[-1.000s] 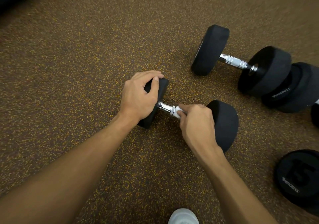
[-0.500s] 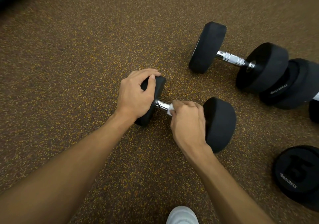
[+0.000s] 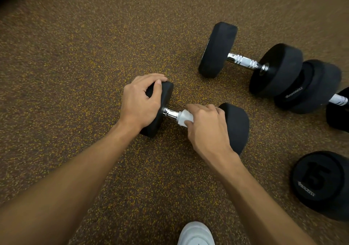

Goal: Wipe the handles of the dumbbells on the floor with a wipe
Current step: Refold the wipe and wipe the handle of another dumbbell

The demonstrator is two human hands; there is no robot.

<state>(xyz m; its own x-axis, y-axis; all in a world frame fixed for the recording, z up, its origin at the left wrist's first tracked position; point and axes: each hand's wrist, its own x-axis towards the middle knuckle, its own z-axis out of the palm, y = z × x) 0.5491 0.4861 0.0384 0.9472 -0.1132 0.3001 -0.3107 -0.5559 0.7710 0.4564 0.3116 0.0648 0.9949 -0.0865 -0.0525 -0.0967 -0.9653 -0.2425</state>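
Note:
A small black dumbbell (image 3: 236,123) lies on the speckled brown floor in the middle of the view. My left hand (image 3: 139,103) grips its left head, fingers curled over the top. My right hand (image 3: 205,125) is wrapped round the chrome handle (image 3: 170,112) with a white wipe (image 3: 184,117) between palm and metal; the wipe shows at the hand's left edge. A short bare stretch of handle shows between the two hands.
A larger dumbbell (image 3: 243,61) with a bare chrome handle lies at the upper right. Behind it another dumbbell (image 3: 311,88) runs off the right edge. A black head marked 15 (image 3: 321,182) stands at the lower right. A white shoe (image 3: 196,233) is at the bottom.
My right hand slid along the handle toward the left head and back toward the right head with the wipe. The left hand kept its hold on the left head.

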